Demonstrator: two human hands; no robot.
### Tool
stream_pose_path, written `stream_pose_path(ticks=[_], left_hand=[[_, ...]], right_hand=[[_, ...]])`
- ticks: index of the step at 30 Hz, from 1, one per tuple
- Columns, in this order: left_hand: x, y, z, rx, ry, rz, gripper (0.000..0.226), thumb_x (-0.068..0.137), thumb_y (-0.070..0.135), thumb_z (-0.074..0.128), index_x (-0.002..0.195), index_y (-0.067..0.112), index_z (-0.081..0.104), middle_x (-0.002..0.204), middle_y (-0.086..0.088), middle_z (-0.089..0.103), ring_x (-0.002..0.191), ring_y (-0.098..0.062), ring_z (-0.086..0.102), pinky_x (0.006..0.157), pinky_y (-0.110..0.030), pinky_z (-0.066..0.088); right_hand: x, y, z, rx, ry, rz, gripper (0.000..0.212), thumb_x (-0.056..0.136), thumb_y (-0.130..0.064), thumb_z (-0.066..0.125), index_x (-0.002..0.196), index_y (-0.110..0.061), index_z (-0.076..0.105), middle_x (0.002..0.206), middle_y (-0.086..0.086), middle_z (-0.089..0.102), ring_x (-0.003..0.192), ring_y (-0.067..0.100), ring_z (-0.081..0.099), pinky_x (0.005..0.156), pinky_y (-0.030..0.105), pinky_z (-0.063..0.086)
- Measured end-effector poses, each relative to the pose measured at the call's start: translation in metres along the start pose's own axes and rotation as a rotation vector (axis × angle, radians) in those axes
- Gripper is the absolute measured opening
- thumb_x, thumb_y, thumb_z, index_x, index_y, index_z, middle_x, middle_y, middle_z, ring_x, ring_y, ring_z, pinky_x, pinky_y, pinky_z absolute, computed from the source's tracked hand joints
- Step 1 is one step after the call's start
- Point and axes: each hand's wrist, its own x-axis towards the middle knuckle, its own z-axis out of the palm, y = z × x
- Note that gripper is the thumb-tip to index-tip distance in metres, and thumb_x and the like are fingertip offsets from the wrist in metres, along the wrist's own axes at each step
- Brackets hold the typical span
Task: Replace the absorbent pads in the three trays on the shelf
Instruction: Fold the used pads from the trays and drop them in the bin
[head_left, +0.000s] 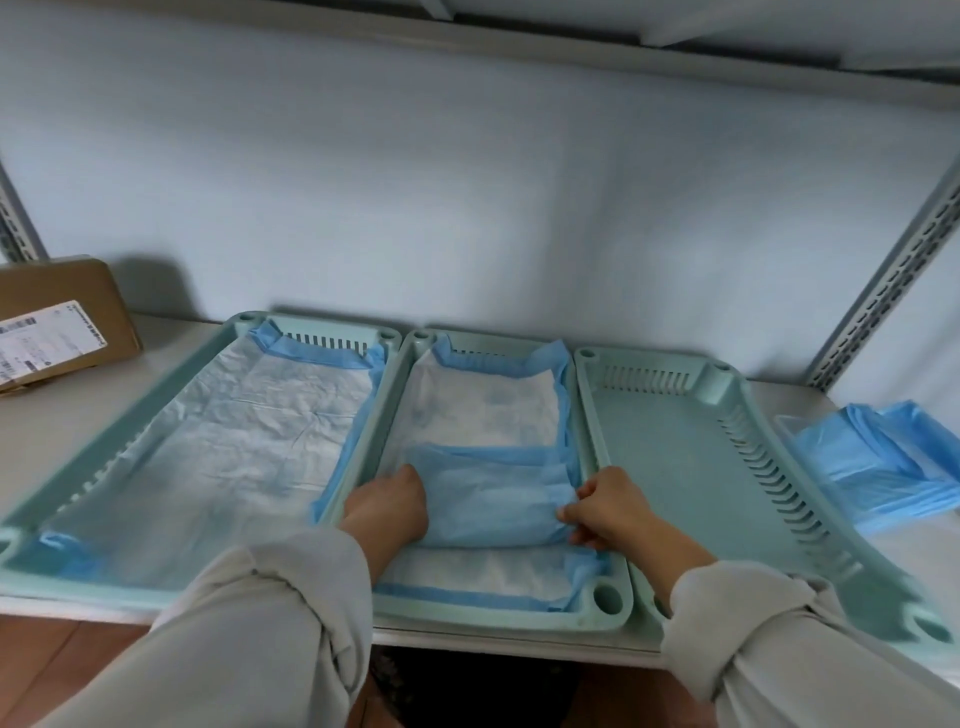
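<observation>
Three pale green trays stand side by side on the shelf. The left tray (171, 364) is lined with a white pad with blue edges (218, 447). The middle tray (608, 608) holds a white pad (483, 410) with a folded blue pad (488, 493) lying on top of it. My left hand (387, 506) grips the folded pad's left edge, fingers tucked under it. My right hand (605, 512) pinches its right edge. The right tray (680, 467) has a bare floor.
A stack of folded blue pads (878, 462) lies on the shelf to the right of the trays. A cardboard box with a label (57, 322) sits at the back left. A perforated metal upright (893, 280) rises at the right, and another shelf runs overhead.
</observation>
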Motion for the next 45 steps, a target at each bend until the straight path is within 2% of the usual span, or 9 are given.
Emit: stream_pose_path(ticks=[5, 13, 20, 24, 28, 31, 37, 42, 45], left_hand=[[0.002, -0.001, -0.013, -0.098, 0.147, 0.055, 0.053, 0.093, 0.013, 0.041, 0.143, 0.02, 0.023, 0.134, -0.014, 0.05, 0.12, -0.03, 0.054, 0.096, -0.037, 0.043], [0.014, -0.013, -0.017, -0.649, 0.51, 0.276, 0.047, 0.098, 0.01, 0.037, 0.138, 0.035, 0.04, 0.125, -0.008, 0.058, 0.108, -0.026, 0.058, 0.091, -0.036, 0.047], [0.01, 0.0, 0.004, -0.029, 0.154, 0.08, 0.05, 0.092, 0.012, 0.043, 0.14, 0.022, 0.032, 0.139, -0.01, 0.038, 0.123, -0.029, 0.049, 0.1, -0.038, 0.041], [0.017, 0.007, 0.009, -0.038, 0.275, 0.233, 0.054, 0.093, 0.012, 0.042, 0.145, 0.021, 0.029, 0.15, -0.006, 0.027, 0.136, -0.025, 0.032, 0.11, -0.035, 0.03], [0.019, 0.019, 0.021, -0.049, -0.043, 0.431, 0.053, 0.1, 0.028, 0.035, 0.15, 0.03, 0.017, 0.159, -0.006, 0.009, 0.146, -0.028, 0.013, 0.118, -0.043, 0.018], [0.021, 0.024, 0.03, 0.061, -0.137, 0.425, 0.057, 0.099, 0.033, 0.038, 0.15, 0.035, 0.014, 0.159, -0.007, -0.002, 0.147, -0.032, -0.002, 0.118, -0.052, 0.011], [0.011, 0.036, 0.023, -0.139, -0.035, 0.452, 0.059, 0.094, 0.026, 0.051, 0.148, 0.024, 0.028, 0.156, -0.006, 0.019, 0.143, -0.024, 0.023, 0.117, -0.036, 0.023], [-0.002, 0.041, 0.016, -0.166, -0.135, 0.562, 0.059, 0.09, 0.021, 0.059, 0.145, 0.018, 0.036, 0.154, -0.006, 0.027, 0.144, -0.019, 0.02, 0.113, -0.026, 0.016], [0.001, 0.039, 0.019, -0.239, -0.071, 0.512, 0.056, 0.088, 0.024, 0.063, 0.14, 0.019, 0.044, 0.149, -0.005, 0.036, 0.138, -0.019, 0.032, 0.112, -0.027, 0.024]], right_hand=[[0.008, -0.005, -0.004, -0.03, 0.116, -0.082, 0.028, 0.08, -0.021, 0.067, 0.058, -0.013, 0.052, 0.054, 0.001, 0.051, 0.054, 0.015, 0.052, 0.052, 0.024, 0.04], [0.014, -0.032, -0.008, 0.157, 0.522, -0.283, 0.017, 0.091, -0.028, 0.058, 0.098, -0.012, 0.061, 0.096, 0.005, 0.066, 0.093, 0.026, 0.061, 0.075, 0.029, 0.043], [0.009, -0.012, 0.006, -0.37, 0.219, -0.117, 0.034, 0.092, -0.022, 0.049, 0.126, -0.018, 0.047, 0.125, 0.007, 0.057, 0.112, 0.027, 0.056, 0.088, 0.033, 0.043], [0.012, -0.013, 0.008, -0.487, 0.19, -0.071, 0.029, 0.089, -0.02, 0.047, 0.116, -0.018, 0.058, 0.116, 0.005, 0.063, 0.102, 0.025, 0.061, 0.081, 0.033, 0.046], [0.008, -0.013, 0.007, -0.628, 0.173, -0.081, 0.03, 0.088, -0.019, 0.049, 0.116, -0.015, 0.06, 0.115, 0.006, 0.064, 0.103, 0.024, 0.062, 0.08, 0.031, 0.044], [-0.001, -0.013, 0.008, -0.682, 0.169, -0.287, 0.039, 0.086, -0.045, 0.058, 0.12, -0.026, 0.059, 0.129, 0.001, 0.053, 0.12, 0.021, 0.05, 0.095, 0.034, 0.04], [-0.006, -0.016, 0.026, -0.876, -0.131, -0.379, 0.045, 0.084, -0.027, 0.062, 0.128, -0.028, 0.051, 0.132, 0.003, 0.052, 0.123, 0.024, 0.049, 0.103, 0.037, 0.036], [-0.006, -0.015, 0.032, -0.93, -0.095, -0.366, 0.044, 0.089, -0.018, 0.055, 0.132, -0.026, 0.045, 0.133, 0.005, 0.05, 0.125, 0.025, 0.048, 0.103, 0.039, 0.035], [-0.008, -0.014, 0.027, -0.999, 0.1, -0.471, 0.03, 0.093, -0.013, 0.048, 0.12, -0.022, 0.059, 0.12, 0.006, 0.06, 0.117, 0.025, 0.052, 0.095, 0.036, 0.039]])
